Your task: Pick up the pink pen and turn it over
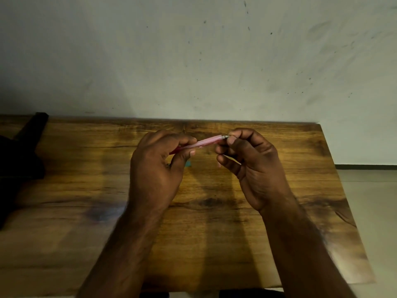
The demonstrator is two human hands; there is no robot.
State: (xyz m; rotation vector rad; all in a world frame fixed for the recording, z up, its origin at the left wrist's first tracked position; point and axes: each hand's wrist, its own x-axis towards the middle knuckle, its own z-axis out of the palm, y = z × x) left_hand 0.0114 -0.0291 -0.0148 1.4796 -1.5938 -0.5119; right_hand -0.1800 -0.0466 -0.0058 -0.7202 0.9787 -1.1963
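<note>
Above the worn brown wooden surface, my left hand held the slim translucent pink plastic pen in a curled grip, steady, while my right hand pinched its metal tip, best turned gently

Above a wooden table, the left hand grips a pink pen while the right hand pinches its tip.
</note>
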